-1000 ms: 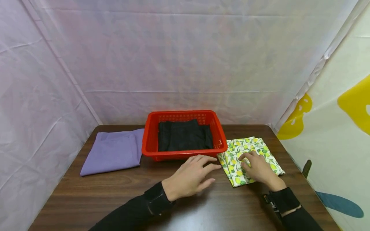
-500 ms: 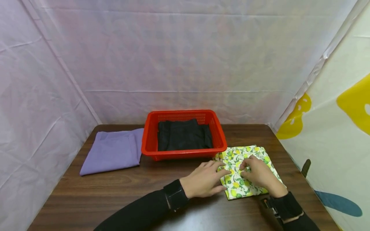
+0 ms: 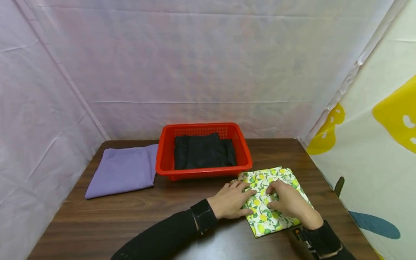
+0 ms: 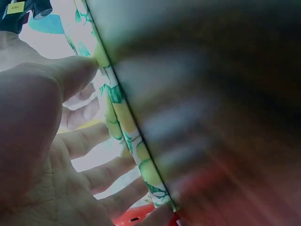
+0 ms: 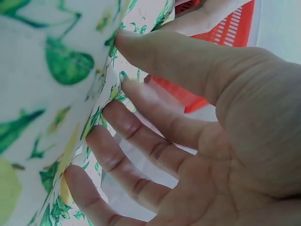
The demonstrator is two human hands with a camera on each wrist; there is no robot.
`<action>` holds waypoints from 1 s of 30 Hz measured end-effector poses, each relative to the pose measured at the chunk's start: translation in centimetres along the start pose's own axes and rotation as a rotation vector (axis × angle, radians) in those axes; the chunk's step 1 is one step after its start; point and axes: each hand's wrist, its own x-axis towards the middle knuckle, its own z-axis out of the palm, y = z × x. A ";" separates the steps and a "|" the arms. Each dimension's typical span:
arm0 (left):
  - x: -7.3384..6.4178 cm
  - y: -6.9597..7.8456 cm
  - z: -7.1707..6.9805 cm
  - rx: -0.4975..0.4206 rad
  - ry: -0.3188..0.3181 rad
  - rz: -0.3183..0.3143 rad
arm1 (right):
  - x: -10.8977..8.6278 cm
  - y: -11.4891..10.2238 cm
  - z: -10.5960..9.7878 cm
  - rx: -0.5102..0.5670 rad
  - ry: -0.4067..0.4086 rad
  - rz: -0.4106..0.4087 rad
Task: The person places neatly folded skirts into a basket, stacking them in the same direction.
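A folded cloth with a lemon print (image 3: 264,222) lies on the table, right of centre. My left hand (image 3: 231,200) rests at its left edge with fingers spread. In the left wrist view, the thumb and fingertips of the left hand (image 4: 61,155) touch the folded layers of the cloth (image 4: 124,117). On top of the cloth stands my right hand (image 3: 289,203), fingertips down. The right wrist view shows the right hand (image 5: 197,136) with its thumb and long, slightly bent fingers touching the printed fabric (image 5: 51,94), gripping nothing.
A red plastic basket (image 3: 245,153) holds a folded black cloth (image 3: 204,153) at the back of the table. To its left lies a folded purple cloth (image 3: 121,171). White fabric sheets (image 3: 201,65) enclose the brown wooden table (image 3: 107,224).
The lemon-print cloth has slid toward me and slightly left, with the right hand on it. My left hand has moved right, up to the cloth's left edge.
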 end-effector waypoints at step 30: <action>-8.8 -4.0 -1.3 -0.075 -0.013 -0.107 | 0.7 -6.2 2.8 0.139 -0.228 -0.194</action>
